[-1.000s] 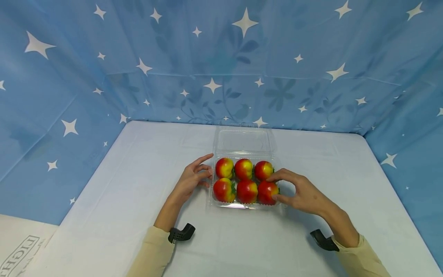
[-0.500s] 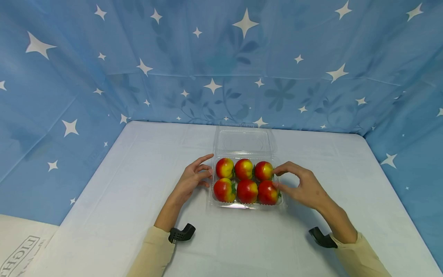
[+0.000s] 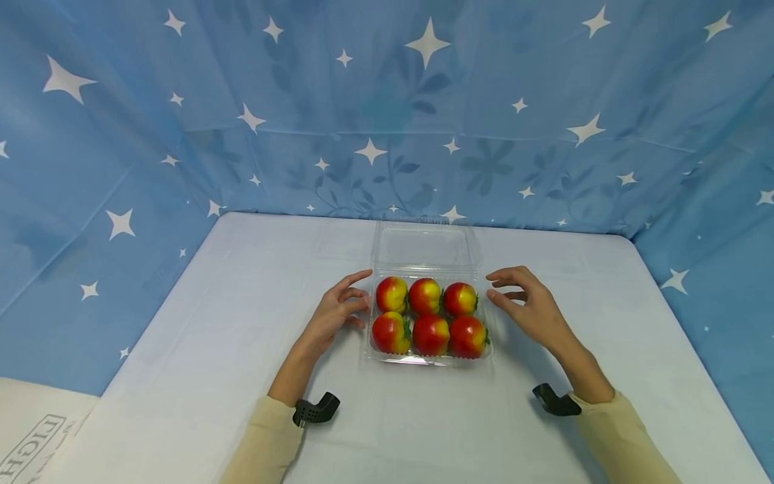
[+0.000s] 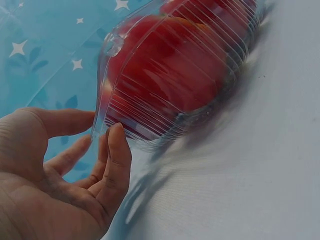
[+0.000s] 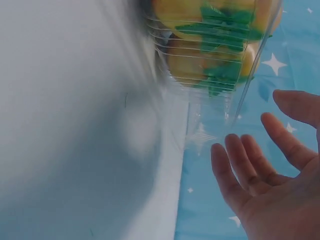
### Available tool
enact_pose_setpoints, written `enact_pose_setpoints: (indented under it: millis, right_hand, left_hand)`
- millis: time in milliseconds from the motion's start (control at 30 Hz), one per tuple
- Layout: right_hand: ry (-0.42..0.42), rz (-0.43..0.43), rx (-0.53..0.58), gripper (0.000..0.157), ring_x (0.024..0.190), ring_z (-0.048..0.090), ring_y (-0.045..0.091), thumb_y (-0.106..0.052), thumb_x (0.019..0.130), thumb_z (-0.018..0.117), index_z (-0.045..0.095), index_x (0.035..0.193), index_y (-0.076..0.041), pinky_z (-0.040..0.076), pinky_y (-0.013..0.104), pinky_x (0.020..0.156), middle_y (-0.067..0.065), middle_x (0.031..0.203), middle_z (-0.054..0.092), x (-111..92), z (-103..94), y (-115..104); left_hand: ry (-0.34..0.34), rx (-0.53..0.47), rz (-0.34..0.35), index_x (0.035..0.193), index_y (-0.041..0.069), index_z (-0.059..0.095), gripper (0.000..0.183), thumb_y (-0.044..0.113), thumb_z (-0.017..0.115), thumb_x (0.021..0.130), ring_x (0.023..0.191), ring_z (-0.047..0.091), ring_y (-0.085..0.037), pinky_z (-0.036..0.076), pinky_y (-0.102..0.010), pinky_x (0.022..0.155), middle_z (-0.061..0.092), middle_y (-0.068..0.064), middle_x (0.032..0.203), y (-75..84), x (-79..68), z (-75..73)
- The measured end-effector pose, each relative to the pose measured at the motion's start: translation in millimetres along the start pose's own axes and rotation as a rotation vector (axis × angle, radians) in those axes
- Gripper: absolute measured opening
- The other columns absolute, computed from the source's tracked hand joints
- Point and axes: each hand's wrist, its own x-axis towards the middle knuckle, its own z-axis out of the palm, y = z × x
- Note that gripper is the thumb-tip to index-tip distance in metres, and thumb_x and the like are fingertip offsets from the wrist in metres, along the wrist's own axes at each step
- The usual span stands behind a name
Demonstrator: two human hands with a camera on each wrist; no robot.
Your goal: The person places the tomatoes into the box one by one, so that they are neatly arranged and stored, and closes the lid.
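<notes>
A clear plastic clamshell box [image 3: 431, 360] lies with its lid [image 3: 425, 245] folded back. Inside sit two rows of apple-like red-and-yellow fruits [image 3: 431, 335], some showing green leaves. At the box's left side my left hand [image 3: 331, 312] rests its fingertips against the rim and wall; the left wrist view shows its loosely bent fingers [image 4: 120, 150] there. Just off the right side, near the back-right fruit [image 3: 461, 298], hovers my right hand [image 3: 535, 310], holding nothing. In the right wrist view its fingers [image 5: 232, 170] are spread, apart from the box.
A white-covered table [image 3: 272, 255] surrounds the box. Blue star-patterned cloth [image 3: 387, 101] hangs behind it and along both sides. Printed pale material [image 3: 36, 430] shows at the lower left. A black wrist camera [image 3: 317, 408] is strapped to the left wrist, another [image 3: 555, 401] to the right.
My right hand has let go of the front-right fruit and drawn back to the right, then slightly farther from me. The left hand stays by the box's left side.
</notes>
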Motion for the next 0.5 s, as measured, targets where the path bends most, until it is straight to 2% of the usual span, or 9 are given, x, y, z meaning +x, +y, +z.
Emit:
enact_pose_setpoints:
  millis: [67,133,233,300,500]
  right_hand:
    - [-0.008,0.030,0.012,0.034,0.120,0.065,0.038,-0.022,0.102,0.068,0.064,0.133,-0.007,0.060,0.052,0.099,0.016,0.132,0.060,2.9,0.6,3.5]
    - [-0.016,0.052,0.032,0.038,0.122,0.064,0.039,-0.023,0.103,0.066,0.061,0.137,-0.007,0.061,0.038,0.099,0.017,0.136,0.057,6.0,2.0,7.4]
    - [-0.035,0.074,0.079,0.044,0.126,0.062,0.039,-0.024,0.104,0.064,0.056,0.142,-0.004,0.053,0.016,0.095,0.020,0.143,0.054,10.5,5.4,12.4]
    - [-0.044,0.083,0.125,0.047,0.128,0.060,0.041,-0.023,0.105,0.063,0.052,0.145,-0.002,0.048,0.008,0.092,0.022,0.147,0.053,13.7,7.9,14.1]
    - [-0.073,0.088,0.272,0.050,0.135,0.053,0.045,-0.015,0.107,0.058,0.043,0.152,0.002,0.048,0.004,0.088,0.027,0.154,0.046,22.1,14.2,14.8]
  left_hand:
    - [0.004,0.015,0.005,0.154,0.021,0.051,0.057,0.013,0.064,0.099,0.090,0.063,-0.017,0.062,-0.024,0.067,0.061,-0.004,0.108,0.8,0.1,0.8]
    - [0.008,0.025,0.006,0.154,0.022,0.051,0.057,0.015,0.065,0.099,0.092,0.063,-0.018,0.062,-0.025,0.070,0.061,-0.006,0.112,1.5,0.1,1.8]
    - [0.019,0.043,0.005,0.153,0.023,0.052,0.057,0.017,0.065,0.098,0.096,0.064,-0.021,0.063,-0.027,0.077,0.059,-0.011,0.119,1.7,0.6,2.5]
    - [0.025,0.058,0.004,0.153,0.024,0.052,0.057,0.018,0.067,0.098,0.100,0.064,-0.022,0.063,-0.030,0.085,0.057,-0.014,0.125,1.9,0.7,3.1]
    - [0.032,0.066,0.015,0.157,0.019,0.046,0.064,0.017,0.068,0.097,0.120,0.059,-0.025,0.058,-0.037,0.104,0.052,-0.018,0.144,1.6,3.7,3.8]
